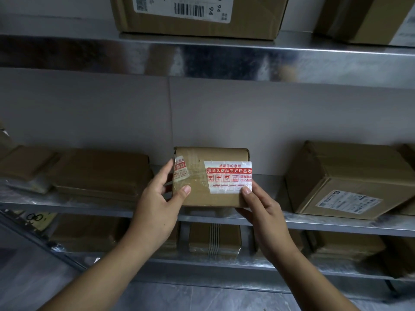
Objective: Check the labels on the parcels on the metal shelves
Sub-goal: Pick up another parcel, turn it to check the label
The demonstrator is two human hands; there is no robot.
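**Lead:** On the middle metal shelf (67, 202), right at its front edge, you've got the small brown cardboard parcel (211, 176) tipped up toward you. Your left hand (157, 205) grips its left side, thumb pressed on the face and fingers wrapped behind. Your right hand (262, 209) pinches the lower right corner, thumb on the edge of the white-and-red printed tape (229, 176).

**Checker:** So is that tape the label I'm after?

**Lead:** I'd judge not. It looks like a handling-warning strip with little symbols, no barcode or address block that I can see. Compare the larger brown cardboard box (350, 178) to your right: its white printed shipping label (349, 202) sits plainly on the face turned toward you. The big carton (197, 16) on the shelf above has a white barcode label (182, 7) too.

**Checker:** Then what do I do with this one?

**Lead:** Keep both grips firm, then rotate the parcel slowly so another face comes up. The label is probably on the back or underside, both hidden from here. Support its weight from beneath with your fingers as you turn, since the clear tape is slick and partly crumpled.

**Checker:** Anything to avoid?

**Lead:** Don't nudge the flat brown cardboard parcels (101, 173) stacked just to the left. Hold the face square to your eyes before reading.
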